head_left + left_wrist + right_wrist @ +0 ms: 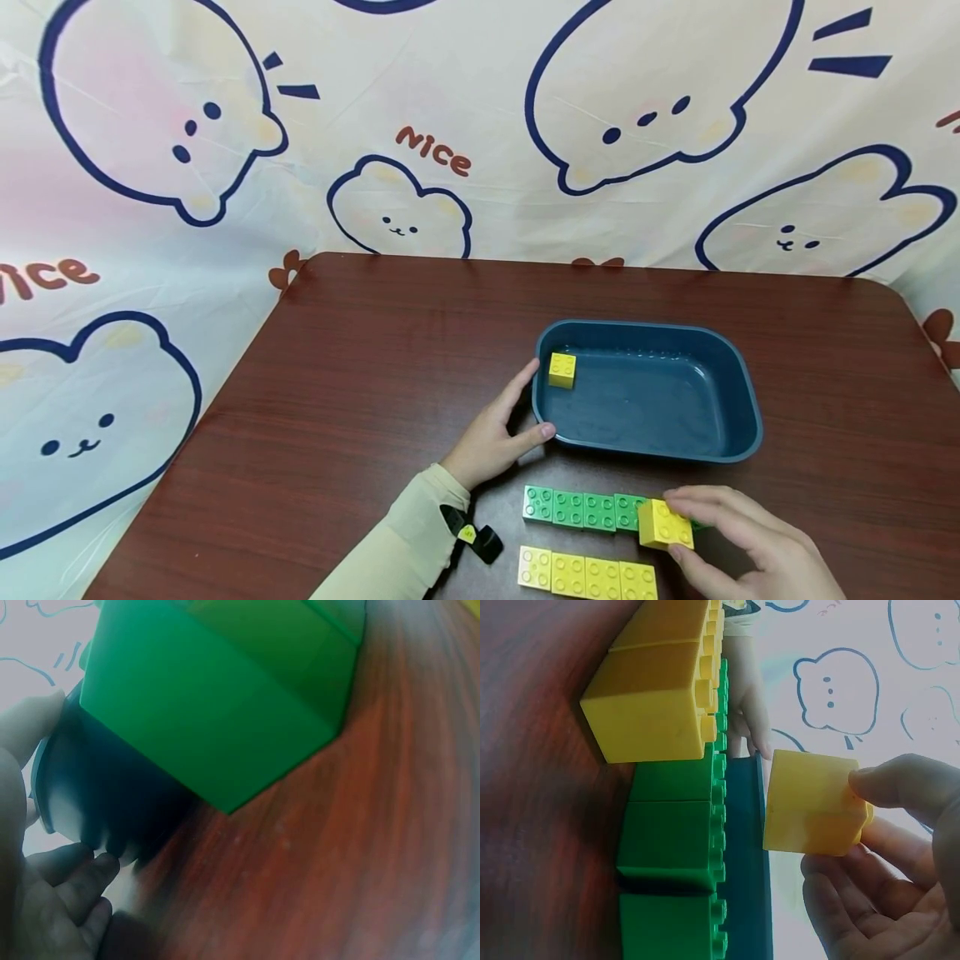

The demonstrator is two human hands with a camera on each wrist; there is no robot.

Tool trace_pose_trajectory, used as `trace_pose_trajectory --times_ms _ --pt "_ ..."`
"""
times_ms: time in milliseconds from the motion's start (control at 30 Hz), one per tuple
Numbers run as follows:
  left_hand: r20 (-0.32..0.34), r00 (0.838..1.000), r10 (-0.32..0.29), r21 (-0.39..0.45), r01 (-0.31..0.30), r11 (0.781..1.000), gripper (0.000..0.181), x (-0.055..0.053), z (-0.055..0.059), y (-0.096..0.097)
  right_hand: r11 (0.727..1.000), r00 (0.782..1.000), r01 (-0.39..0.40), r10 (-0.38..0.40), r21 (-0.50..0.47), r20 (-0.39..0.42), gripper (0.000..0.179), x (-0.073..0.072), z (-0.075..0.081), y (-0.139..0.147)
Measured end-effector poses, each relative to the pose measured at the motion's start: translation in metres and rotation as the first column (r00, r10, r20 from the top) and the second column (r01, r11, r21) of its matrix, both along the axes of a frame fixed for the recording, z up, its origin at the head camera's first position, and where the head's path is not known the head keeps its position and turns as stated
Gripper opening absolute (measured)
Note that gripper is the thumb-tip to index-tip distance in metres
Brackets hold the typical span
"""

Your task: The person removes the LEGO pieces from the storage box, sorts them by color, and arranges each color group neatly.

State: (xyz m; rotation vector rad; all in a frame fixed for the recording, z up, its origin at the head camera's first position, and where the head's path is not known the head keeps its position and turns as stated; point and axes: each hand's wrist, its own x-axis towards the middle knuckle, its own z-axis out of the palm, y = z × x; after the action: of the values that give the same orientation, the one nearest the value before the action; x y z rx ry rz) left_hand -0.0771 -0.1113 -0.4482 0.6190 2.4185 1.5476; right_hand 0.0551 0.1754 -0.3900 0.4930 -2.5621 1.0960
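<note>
A yellow toy brick [665, 525] is pinched between the thumb and fingers of my right hand [757, 542], raised over the right part of a row of green toy bricks [583, 509]. The right wrist view shows that yellow brick [814, 802] clear of the table. My left hand [491, 442] touches the left end of a dark blue tray [645, 450], its thumb and fingers spread around the near corner. Inside the tray, at its left end, sits another yellow brick [562, 371]. A row of yellow bricks [587, 575] lies nearest me.
The brown wooden table [360, 375] carries everything. Behind it hangs a pale cloth [495, 100] printed with cartoon bears. In the left wrist view, a green brick [225, 712] looms close and hides part of the tray [112, 780].
</note>
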Motion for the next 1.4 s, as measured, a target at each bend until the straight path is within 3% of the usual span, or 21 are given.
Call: trace_pose_trajectory --times_ms 167,400,600,800,1033,1400 --pt "-0.001 1.0 -0.003 0.002 0.003 1.0 0.083 0.0 0.0 0.0 1.0 1.0 0.023 -0.023 -0.018 -0.021 0.063 0.008 -0.003 0.004" --pt "-0.005 1.0 0.0 0.007 0.0 1.0 0.083 0.0 -0.001 0.0 0.996 0.995 0.076 -0.074 -0.038 0.067 0.065 0.019 -0.009 0.006" --pt "-0.004 1.0 0.003 0.001 -0.003 1.0 0.082 0.0 -0.001 0.0 0.997 0.997 0.054 -0.051 -0.049 0.056 0.062 0.023 -0.016 0.01" --pt "-0.004 1.0 0.004 -0.004 -0.004 1.0 0.082 0.0 -0.001 0.0 0.997 0.995 -0.002 0.01 -0.074 0.097 0.055 0.026 -0.024 0.014" --pt "-0.007 1.0 0.0 -0.003 0.0 1.0 0.082 0.0 -0.001 0.0 0.966 0.966 -0.25 0.253 -0.069 0.049 0.061 0.022 -0.051 0.035" --pt "-0.009 1.0 0.001 0.001 -0.001 1.0 0.082 0.0 -0.002 0.0 0.96 0.959 -0.272 0.277 -0.073 0.064 0.059 0.022 -0.054 0.031"
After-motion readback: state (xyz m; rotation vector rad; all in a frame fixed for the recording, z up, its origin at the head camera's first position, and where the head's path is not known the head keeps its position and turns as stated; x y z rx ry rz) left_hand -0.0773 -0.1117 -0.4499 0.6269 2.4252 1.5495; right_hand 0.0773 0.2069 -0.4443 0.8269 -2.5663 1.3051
